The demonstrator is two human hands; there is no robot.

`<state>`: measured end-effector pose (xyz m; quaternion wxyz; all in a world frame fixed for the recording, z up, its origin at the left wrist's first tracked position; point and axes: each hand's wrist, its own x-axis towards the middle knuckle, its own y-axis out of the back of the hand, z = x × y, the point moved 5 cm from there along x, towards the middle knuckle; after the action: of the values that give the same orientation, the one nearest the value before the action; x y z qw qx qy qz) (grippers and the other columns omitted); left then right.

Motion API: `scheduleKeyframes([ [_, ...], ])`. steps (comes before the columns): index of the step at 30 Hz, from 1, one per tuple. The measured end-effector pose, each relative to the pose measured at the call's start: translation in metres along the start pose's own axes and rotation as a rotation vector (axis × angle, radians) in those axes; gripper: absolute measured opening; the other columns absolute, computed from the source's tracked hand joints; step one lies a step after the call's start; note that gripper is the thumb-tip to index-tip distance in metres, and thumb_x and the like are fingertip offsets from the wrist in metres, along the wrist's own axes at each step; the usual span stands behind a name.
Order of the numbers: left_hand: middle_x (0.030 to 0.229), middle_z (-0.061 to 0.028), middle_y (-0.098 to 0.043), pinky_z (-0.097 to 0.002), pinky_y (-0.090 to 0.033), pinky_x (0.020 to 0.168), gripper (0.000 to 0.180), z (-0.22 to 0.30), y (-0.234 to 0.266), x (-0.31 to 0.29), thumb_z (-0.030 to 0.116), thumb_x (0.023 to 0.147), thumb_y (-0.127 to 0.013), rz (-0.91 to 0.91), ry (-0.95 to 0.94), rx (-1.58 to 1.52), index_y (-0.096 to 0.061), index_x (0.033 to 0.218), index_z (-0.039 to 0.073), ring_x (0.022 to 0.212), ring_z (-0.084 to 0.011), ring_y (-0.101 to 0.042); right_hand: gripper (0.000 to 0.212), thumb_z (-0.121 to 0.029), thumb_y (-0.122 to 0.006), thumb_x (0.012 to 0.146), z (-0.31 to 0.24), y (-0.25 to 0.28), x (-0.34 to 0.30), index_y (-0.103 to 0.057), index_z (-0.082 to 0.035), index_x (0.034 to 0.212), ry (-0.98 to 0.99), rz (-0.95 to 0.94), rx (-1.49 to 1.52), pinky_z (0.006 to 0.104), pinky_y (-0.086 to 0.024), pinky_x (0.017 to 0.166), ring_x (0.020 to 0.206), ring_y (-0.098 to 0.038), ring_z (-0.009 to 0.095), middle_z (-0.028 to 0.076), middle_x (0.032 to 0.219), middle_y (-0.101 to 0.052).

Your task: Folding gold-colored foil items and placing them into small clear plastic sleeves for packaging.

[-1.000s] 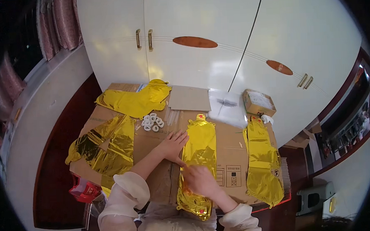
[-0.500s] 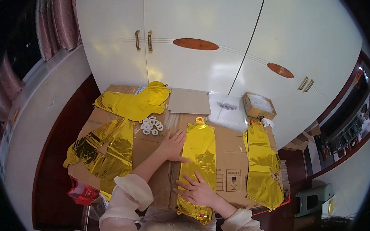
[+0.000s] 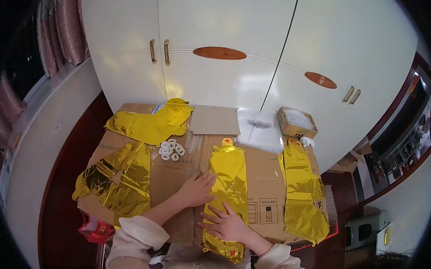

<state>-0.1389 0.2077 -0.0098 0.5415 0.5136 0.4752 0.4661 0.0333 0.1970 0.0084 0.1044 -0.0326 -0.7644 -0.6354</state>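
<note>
Gold foil balloon (image 3: 226, 191) lies flat on the cardboard (image 3: 265, 175) under us. Our right hand (image 3: 225, 225) has slid down to its lower end, palm open and pressing; our left hand (image 3: 196, 189) rests open-fingered against its near edge, so the smoothing continues.

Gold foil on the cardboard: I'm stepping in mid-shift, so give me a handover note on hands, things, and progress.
Left hand: flat, open, at the left edge of the middle gold foil piece.
Right hand: flat, open, pressing that piece's lower part.
Things: the piece lies lengthwise on the cardboard sheet; another flat foil piece lies to its right; crumpled foil and a second pile lie left; white rings sit nearby.
Done: right piece looks flat.
Left: apparently the middle piece, then the crumpled foil.
</note>
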Motion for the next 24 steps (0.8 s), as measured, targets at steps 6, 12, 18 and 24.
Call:
scheduleKeyframes([
  [6,0.157,-0.0167,-0.024,-0.0551,-0.015,0.117,0.096,-0.028,0.019,0.024,0.071,0.087,-0.043,-0.068,0.161,-0.004,-0.025,0.149,-0.001,0.147,-0.0265,-0.02,0.04,-0.04,-0.048,0.095,-0.003,0.001,0.0,-0.057,-0.033,0.133,0.001,-0.026,-0.002,0.0611,-0.026,0.109,0.137,-0.038,0.028,-0.001,0.145,-0.048],
  [12,0.157,-0.0177,-0.025,-0.0574,-0.011,0.117,0.099,-0.034,0.018,0.03,0.074,0.086,-0.039,-0.001,0.181,0.06,-0.026,0.148,-0.002,0.147,-0.0285,-0.019,0.042,-0.038,-0.049,0.094,0.0,-0.004,0.0,-0.055,-0.031,0.135,0.007,-0.05,-0.015,0.0615,-0.025,0.109,0.138,-0.038,0.028,-0.001,0.146,-0.046],
  [18,0.156,-0.0176,-0.027,-0.055,-0.016,0.116,0.087,-0.015,0.021,0.006,0.063,0.092,-0.045,0.158,0.018,-0.074,-0.028,0.148,-0.002,0.147,-0.0302,-0.019,0.044,-0.033,-0.055,0.091,0.001,0.019,0.001,-0.055,-0.025,0.135,-0.018,-0.005,0.017,0.0614,-0.026,0.108,0.137,-0.038,0.027,0.005,0.145,-0.048],
  [24,0.157,-0.0131,-0.026,-0.0547,-0.016,0.117,0.075,0.002,0.019,-0.031,0.056,0.095,-0.045,0.055,-0.027,-0.093,-0.03,0.15,0.008,0.147,-0.0302,-0.017,0.041,-0.024,-0.065,0.085,0.009,0.074,-0.029,-0.06,-0.014,0.125,-0.274,0.188,0.059,0.0465,-0.036,0.103,0.119,-0.052,0.024,0.009,0.127,-0.058],
])
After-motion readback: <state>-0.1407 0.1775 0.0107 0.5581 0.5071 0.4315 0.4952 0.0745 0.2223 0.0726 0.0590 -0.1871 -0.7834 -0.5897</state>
